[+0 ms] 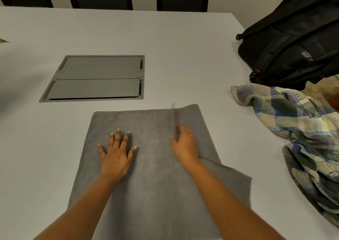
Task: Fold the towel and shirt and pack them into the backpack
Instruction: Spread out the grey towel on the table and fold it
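Our left hand [117,155] lies flat on the gray towel [156,175], fingers [118,137] spread. Our right hand [185,146] is on it too, blurred, so we can't tell its grip. The towel is mid-surface [183,47], with the plaid shirt [302,129] crumpled to the right and the black backpack [297,43] behind it.

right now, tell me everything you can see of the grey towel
The grey terry-looking towel lies flat on the pale grey table, folded into a rectangle, a lower layer sticking out on the right. A crease runs down its far right part. The left hand presses flat on it, fingers spread; the right hand, blurred, rests by the crease.
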Action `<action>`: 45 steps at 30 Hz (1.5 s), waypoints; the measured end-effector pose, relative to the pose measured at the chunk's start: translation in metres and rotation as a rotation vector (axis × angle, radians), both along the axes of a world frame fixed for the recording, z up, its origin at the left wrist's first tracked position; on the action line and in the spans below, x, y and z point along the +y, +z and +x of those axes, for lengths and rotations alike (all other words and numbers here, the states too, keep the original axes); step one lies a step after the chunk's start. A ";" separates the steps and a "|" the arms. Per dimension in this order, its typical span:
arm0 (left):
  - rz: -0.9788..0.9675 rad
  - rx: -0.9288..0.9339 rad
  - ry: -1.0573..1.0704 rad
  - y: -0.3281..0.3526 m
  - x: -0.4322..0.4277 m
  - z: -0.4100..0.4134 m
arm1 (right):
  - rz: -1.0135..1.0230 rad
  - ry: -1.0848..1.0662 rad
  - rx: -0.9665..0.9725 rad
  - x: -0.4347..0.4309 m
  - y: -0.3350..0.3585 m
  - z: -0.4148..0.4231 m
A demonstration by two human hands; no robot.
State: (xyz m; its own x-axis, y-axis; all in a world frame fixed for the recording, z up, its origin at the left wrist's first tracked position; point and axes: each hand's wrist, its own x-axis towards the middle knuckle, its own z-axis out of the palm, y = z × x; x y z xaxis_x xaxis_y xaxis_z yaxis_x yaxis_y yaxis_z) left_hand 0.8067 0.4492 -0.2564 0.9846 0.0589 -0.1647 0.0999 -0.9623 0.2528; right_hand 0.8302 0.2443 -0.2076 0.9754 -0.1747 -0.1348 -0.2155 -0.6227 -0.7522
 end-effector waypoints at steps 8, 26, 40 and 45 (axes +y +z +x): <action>-0.051 0.022 0.040 0.000 0.017 -0.045 | -0.277 0.268 -0.036 -0.002 -0.007 -0.049; 0.270 0.053 -0.143 0.036 -0.026 -0.054 | -0.956 0.487 0.318 -0.083 -0.005 -0.003; 0.070 0.227 -0.223 0.029 -0.038 -0.005 | -0.447 0.160 0.495 -0.035 -0.023 -0.067; 0.245 0.198 -0.242 0.045 -0.064 -0.023 | -0.491 0.367 0.512 -0.072 -0.021 -0.035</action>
State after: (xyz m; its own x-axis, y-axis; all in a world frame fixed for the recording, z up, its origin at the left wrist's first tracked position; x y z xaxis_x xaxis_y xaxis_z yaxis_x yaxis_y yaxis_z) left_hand 0.7834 0.3854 -0.2111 0.9255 -0.1099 -0.3625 -0.1135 -0.9935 0.0113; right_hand 0.7950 0.1724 -0.2282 0.8198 -0.0094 -0.5725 -0.1766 -0.9553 -0.2371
